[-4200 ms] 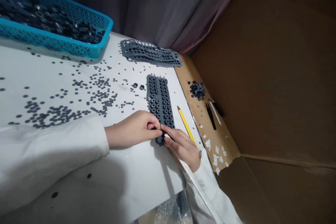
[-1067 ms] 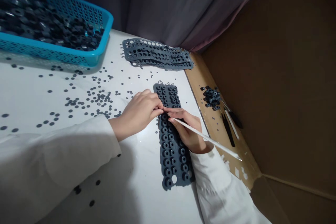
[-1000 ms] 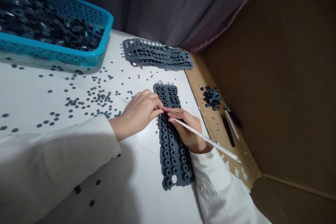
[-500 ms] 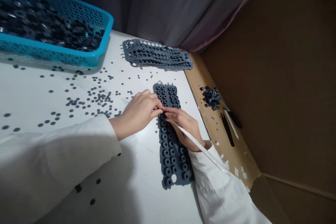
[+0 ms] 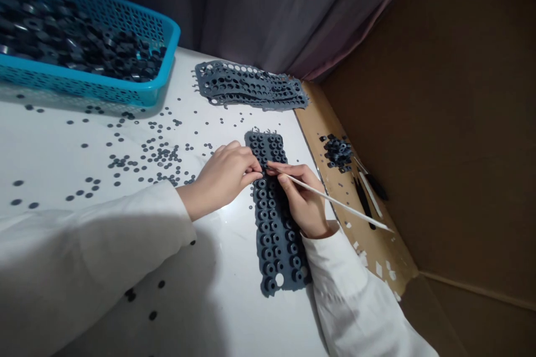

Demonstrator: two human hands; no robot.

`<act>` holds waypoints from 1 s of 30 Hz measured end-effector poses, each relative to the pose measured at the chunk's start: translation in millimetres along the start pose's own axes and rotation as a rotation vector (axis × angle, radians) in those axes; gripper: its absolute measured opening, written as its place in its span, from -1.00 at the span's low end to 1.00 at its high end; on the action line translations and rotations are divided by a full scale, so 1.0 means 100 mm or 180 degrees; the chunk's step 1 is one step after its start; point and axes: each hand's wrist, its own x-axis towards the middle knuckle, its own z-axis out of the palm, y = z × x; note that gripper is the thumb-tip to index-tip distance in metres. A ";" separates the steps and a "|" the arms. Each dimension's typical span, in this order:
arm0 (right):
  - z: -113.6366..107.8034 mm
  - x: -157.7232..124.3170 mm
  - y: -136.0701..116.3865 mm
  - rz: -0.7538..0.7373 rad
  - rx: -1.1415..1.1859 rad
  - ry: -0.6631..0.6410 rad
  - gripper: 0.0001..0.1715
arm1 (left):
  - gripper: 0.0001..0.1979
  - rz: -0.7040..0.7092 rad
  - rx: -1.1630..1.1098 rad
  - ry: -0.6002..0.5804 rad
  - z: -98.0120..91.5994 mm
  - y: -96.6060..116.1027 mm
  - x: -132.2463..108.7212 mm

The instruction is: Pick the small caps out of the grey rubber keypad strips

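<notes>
A dark grey rubber sheet [image 5: 281, 228] lies lengthwise on the white table, with rows of round rubber bushings standing in it and a bare hole near its closer end. My left hand [image 5: 224, 173] is closed in a pinch at the sheet's left edge, its fingertips over the bushings; what they pinch is too small to make out. Between the thumb and fingers of my right hand [image 5: 305, 198] is a thin white stick [image 5: 347, 207], slanting down to the right. Its tip end is at the bushings beside my left fingertips, partly hidden by my fingers.
A blue basket [image 5: 157, 87] full of dark bushings stands at the back left. Small dark discs [image 5: 163, 155] are scattered over the table [image 5: 234, 312]. Several perforated rubber sheets [image 5: 251, 86] lie at the back. On the cardboard at right are a bushing pile [image 5: 338, 152] and tools [image 5: 371, 194].
The white stick has swung from steep to flatter, its free end now farther right and higher. My right hand has opened its grip angle and shifted slightly right; my left hand stays nearly still.
</notes>
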 end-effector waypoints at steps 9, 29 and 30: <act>0.02 0.04 0.01 0.0466 0.0900 0.0352 -0.87 | -0.91 0.0040 -0.0064 0.0039 0.01 -0.01 -0.01; -0.06 0.01 0.04 0.0188 0.0382 -0.0338 -0.96 | -0.89 0.0160 -0.0176 0.0119 0.00 -0.02 -0.04; -0.06 0.01 0.05 0.0170 0.0339 -0.0380 -0.97 | -0.90 0.0170 -0.0175 0.0123 0.00 -0.03 -0.04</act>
